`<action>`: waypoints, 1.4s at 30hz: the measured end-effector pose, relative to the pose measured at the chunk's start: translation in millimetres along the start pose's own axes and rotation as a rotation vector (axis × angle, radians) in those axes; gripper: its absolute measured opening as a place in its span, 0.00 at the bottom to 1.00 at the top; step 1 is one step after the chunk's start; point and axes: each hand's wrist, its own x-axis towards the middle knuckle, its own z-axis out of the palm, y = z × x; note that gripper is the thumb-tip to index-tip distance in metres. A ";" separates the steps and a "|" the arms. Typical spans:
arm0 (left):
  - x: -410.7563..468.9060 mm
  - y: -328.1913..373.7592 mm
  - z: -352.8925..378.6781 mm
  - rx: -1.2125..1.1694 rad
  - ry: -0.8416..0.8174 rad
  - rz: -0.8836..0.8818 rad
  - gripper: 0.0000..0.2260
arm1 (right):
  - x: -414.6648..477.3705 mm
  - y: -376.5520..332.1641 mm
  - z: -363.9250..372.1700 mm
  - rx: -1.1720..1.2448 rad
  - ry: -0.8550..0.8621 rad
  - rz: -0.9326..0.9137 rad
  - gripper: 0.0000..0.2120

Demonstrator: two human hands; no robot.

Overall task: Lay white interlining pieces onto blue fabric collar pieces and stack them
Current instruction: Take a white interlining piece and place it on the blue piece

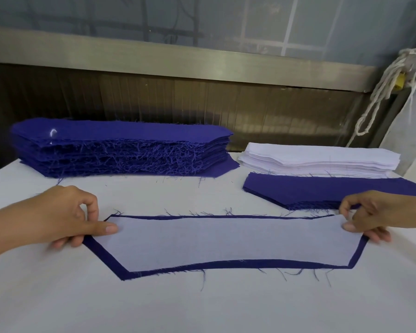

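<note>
White interlining piece [226, 241] lies flat on one blue collar piece [111, 260], just below table [202, 304] centre. Only a thin blue border shows, the rest is covered.

Left hand [65, 215] at 9 o'clock: thumb on top of the left end, fingers curled under the edge, pinching both layers. Right hand [375, 217] at 3 o'clock: same pinch on the right end, and that corner is hidden under it. Both forearms are cut off by the frame.

Tall blue stack [120, 150] at 10 o'clock, frayed edges.

White interlining stack [322, 162] at 2 o'clock. Low blue stack [322, 191] is just in front of it, clipped by the right edge and partly behind the right hand. Can't tell if they overlap.
</note>
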 end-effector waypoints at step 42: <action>134.5 268.0 44.5 0.211 0.498 0.849 0.10 | 33.5 7.4 -108.8 0.111 1.151 0.253 0.08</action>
